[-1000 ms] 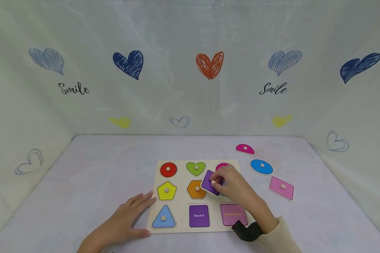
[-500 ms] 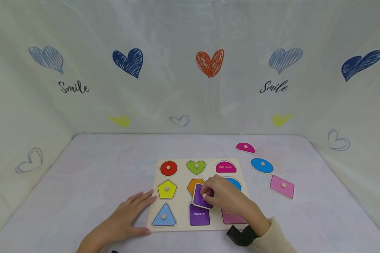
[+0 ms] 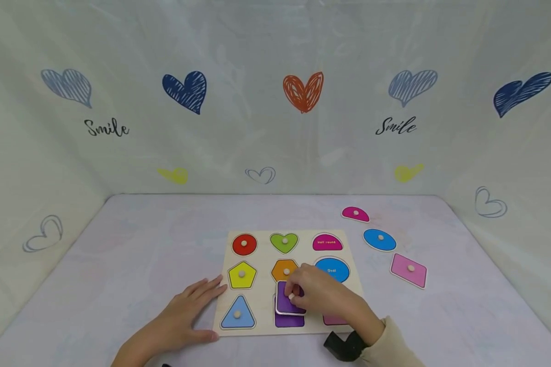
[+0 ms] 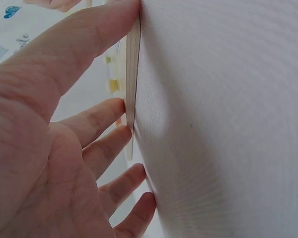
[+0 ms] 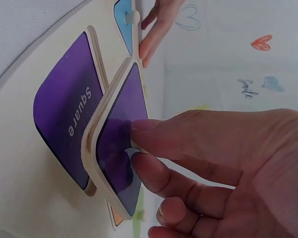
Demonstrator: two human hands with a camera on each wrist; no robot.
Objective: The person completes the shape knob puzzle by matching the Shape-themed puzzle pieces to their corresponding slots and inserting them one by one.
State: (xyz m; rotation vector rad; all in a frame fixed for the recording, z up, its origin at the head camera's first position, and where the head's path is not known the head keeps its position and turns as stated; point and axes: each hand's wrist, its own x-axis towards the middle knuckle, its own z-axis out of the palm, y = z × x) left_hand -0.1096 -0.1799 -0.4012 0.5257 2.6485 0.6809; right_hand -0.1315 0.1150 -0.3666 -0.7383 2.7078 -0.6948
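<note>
Our purple square piece (image 3: 286,298) has come down from the board's middle to hover tilted over the "Square" recess (image 3: 289,320). Our left hand (image 3: 183,313) lies spread against the puzzle board (image 3: 263,255); our right hand (image 3: 323,294) pinches the piece's knob.

White backdrop (image 3: 275,102) — scribbled hearts, "Smile" script; pale tabletop (image 3: 142,244) — soft, even light.

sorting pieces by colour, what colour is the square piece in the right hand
Purple with a pale wooden edge, clearest in the right wrist view.
</note>
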